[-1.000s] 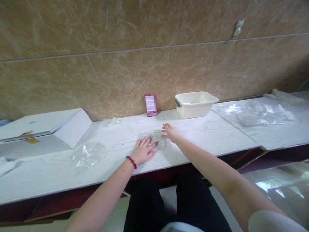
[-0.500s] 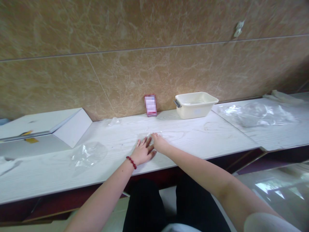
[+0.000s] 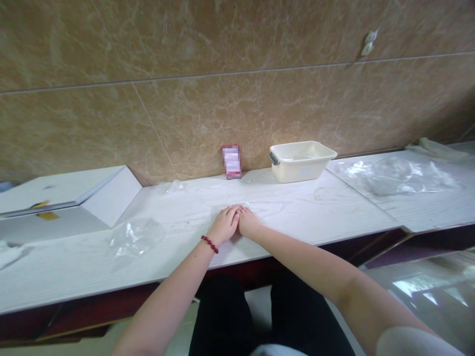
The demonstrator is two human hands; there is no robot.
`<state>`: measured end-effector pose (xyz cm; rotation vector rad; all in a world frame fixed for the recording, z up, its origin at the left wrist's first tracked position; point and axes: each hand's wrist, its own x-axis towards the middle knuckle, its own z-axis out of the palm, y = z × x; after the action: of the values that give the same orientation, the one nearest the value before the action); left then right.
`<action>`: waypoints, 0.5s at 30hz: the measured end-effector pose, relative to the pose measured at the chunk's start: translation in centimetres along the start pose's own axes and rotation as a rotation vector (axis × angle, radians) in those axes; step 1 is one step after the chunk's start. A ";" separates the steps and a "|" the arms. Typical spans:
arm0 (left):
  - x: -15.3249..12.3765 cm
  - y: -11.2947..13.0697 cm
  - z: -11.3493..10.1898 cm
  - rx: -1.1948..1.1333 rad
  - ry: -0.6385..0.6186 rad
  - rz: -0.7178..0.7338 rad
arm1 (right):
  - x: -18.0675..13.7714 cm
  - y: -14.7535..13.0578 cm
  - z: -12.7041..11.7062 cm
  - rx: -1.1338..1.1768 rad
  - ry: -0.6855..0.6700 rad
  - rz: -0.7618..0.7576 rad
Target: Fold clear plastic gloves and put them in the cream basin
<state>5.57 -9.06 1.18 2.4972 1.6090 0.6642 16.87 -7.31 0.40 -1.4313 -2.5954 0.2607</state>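
Observation:
My left hand [image 3: 223, 225], with a red bead bracelet at the wrist, and my right hand [image 3: 248, 222] rest side by side and touch at the middle of the white table [image 3: 297, 212]. Their fingers are held together and point away from me, closed on a thin clear plastic film [image 3: 243, 204]. Only the film's far edge shows past the fingertips; the rest lies hidden under the hands.
Another crumpled clear plastic piece [image 3: 135, 236] lies to the left. A cream tub [image 3: 301, 159] and a small red card [image 3: 231, 161] stand against the marble wall. A white board [image 3: 67, 190] lies far left, and more clear plastic [image 3: 397, 174] lies on the right.
My right hand swept left across the film until it met the left hand. The left hand went from flat and spread to fingers drawn together.

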 end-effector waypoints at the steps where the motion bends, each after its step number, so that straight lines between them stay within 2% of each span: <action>1: 0.2 0.2 0.3 0.002 -0.005 -0.011 | 0.0 0.0 0.0 -0.006 -0.002 -0.013; 7: 0.1 -0.8 1.4 0.142 -0.115 -0.138 | -0.2 0.1 0.2 -0.007 0.007 -0.024; 12: -1.0 -2.6 0.9 0.303 -0.135 -0.207 | -0.7 0.4 0.6 0.011 0.124 -0.005; 15: -1.5 -3.1 0.5 0.344 -0.141 -0.254 | -0.9 0.9 0.7 -0.003 0.144 0.014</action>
<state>2.64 -9.00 -0.71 2.4178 2.0840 0.1877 17.94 -7.64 -0.51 -1.4137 -2.4732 0.1491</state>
